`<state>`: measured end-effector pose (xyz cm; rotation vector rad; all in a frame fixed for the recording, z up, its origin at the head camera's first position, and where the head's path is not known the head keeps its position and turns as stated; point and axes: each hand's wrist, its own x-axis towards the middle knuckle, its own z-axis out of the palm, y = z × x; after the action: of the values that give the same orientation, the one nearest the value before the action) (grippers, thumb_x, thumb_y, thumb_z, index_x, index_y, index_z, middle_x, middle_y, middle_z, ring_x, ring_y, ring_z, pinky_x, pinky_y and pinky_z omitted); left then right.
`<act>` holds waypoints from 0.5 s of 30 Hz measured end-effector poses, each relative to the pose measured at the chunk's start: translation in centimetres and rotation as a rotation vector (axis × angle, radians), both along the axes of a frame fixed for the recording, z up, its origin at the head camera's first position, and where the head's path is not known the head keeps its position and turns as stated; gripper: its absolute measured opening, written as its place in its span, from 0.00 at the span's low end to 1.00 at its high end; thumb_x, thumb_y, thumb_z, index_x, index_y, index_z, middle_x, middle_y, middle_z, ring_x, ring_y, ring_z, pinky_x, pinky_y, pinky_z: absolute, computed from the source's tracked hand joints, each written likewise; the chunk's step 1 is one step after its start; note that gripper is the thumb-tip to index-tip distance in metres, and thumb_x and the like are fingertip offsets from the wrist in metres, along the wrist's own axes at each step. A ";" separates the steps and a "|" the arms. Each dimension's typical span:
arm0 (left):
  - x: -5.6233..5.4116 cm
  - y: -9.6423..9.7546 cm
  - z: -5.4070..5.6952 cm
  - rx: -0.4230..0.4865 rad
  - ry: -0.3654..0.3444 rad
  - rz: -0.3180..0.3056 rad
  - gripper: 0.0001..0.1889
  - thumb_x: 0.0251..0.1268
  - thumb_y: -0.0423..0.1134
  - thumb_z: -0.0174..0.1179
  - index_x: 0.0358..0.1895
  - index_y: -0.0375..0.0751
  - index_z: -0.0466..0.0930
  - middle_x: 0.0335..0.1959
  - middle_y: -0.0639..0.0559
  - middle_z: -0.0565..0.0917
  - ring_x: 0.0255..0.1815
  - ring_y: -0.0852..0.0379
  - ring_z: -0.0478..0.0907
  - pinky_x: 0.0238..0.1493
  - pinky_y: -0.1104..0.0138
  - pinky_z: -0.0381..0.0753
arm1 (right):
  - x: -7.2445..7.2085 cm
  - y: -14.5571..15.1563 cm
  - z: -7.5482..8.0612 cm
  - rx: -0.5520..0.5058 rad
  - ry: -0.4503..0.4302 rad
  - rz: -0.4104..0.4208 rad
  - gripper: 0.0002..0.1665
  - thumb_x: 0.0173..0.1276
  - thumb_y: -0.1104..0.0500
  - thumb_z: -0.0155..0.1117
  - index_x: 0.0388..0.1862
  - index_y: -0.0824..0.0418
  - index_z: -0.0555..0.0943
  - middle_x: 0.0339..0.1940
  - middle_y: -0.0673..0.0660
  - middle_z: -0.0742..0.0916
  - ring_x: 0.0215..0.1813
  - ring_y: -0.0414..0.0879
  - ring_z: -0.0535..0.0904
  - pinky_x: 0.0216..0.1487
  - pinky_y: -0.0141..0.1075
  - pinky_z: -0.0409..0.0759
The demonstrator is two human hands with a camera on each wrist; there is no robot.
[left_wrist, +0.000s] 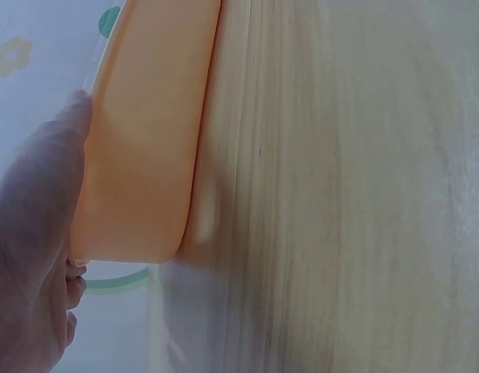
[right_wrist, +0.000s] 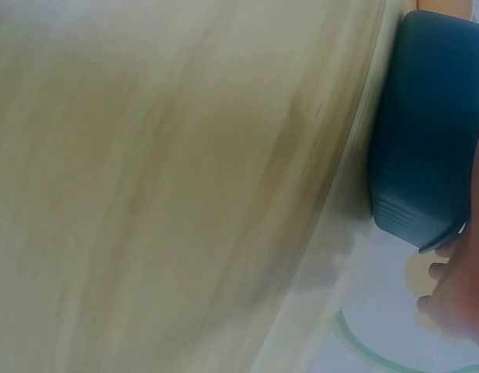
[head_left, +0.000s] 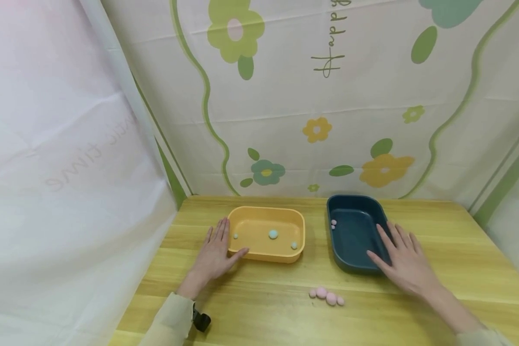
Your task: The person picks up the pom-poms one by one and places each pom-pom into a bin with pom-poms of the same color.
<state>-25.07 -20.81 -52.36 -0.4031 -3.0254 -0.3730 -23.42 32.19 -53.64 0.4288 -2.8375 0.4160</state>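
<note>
Fronting floral cloth, yellow tray, navy tray, pink balls

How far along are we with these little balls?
Apparently done: three pale blue balls in the yellow tray, two pink balls in the dark blue tray. In hand: no balls; left grip touches the yellow tray, right grip the dark blue one. Probably remaining: four pink balls on the table.
</note>
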 end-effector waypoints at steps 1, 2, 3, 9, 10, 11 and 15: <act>0.0 -0.1 0.0 0.007 -0.001 0.001 0.58 0.80 0.73 0.51 0.89 0.27 0.40 0.92 0.34 0.43 0.94 0.35 0.46 0.94 0.41 0.45 | -0.1 -0.1 0.0 0.000 -0.002 -0.001 0.54 0.82 0.35 0.61 0.91 0.64 0.56 0.88 0.78 0.61 0.89 0.76 0.52 0.93 0.66 0.29; 0.0 -0.2 0.0 0.007 -0.005 0.004 0.59 0.80 0.73 0.51 0.89 0.27 0.40 0.92 0.34 0.43 0.94 0.35 0.46 0.94 0.41 0.44 | -0.1 -0.2 0.1 -0.001 -0.007 0.000 0.54 0.82 0.35 0.61 0.91 0.65 0.56 0.88 0.78 0.61 0.90 0.76 0.52 0.93 0.65 0.28; 0.0 -0.2 -0.1 0.010 -0.006 0.004 0.59 0.80 0.73 0.51 0.89 0.27 0.40 0.92 0.34 0.43 0.94 0.35 0.46 0.94 0.42 0.44 | -0.1 -0.2 0.1 -0.001 -0.011 -0.002 0.54 0.82 0.35 0.61 0.91 0.65 0.56 0.88 0.78 0.61 0.90 0.76 0.52 0.93 0.64 0.27; 0.0 -0.2 -0.4 0.103 0.031 -0.029 0.56 0.80 0.70 0.55 0.90 0.32 0.44 0.92 0.33 0.46 0.94 0.34 0.47 0.93 0.38 0.46 | 0.1 0.1 -0.5 0.002 -0.009 -0.004 0.54 0.82 0.36 0.60 0.91 0.66 0.55 0.89 0.78 0.59 0.93 0.72 0.45 0.92 0.53 0.16; 0.0 -0.2 -0.5 0.124 0.050 -0.040 0.54 0.80 0.69 0.56 0.90 0.33 0.46 0.92 0.33 0.48 0.94 0.34 0.48 0.93 0.38 0.46 | 0.1 0.2 -0.5 0.002 -0.007 -0.002 0.53 0.83 0.37 0.60 0.91 0.66 0.55 0.89 0.78 0.58 0.93 0.71 0.44 0.91 0.51 0.14; 0.0 -0.1 -0.5 0.144 0.077 -0.054 0.53 0.80 0.67 0.58 0.90 0.35 0.48 0.92 0.33 0.50 0.93 0.33 0.49 0.93 0.37 0.47 | 0.1 0.3 -0.6 0.002 -0.003 0.001 0.53 0.83 0.37 0.60 0.91 0.65 0.54 0.90 0.78 0.58 0.94 0.71 0.43 0.91 0.50 0.13; 0.0 0.6 -0.6 0.187 0.200 -0.145 0.48 0.80 0.64 0.60 0.89 0.38 0.55 0.90 0.34 0.58 0.92 0.35 0.54 0.90 0.34 0.54 | -0.1 0.3 -0.7 -0.005 0.017 0.012 0.52 0.84 0.37 0.58 0.91 0.64 0.55 0.90 0.77 0.57 0.94 0.70 0.43 0.91 0.50 0.14</act>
<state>-25.03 -20.25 -52.98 -0.6075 -2.7461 -0.5823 -23.52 32.51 -54.31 0.4464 -2.8186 0.4202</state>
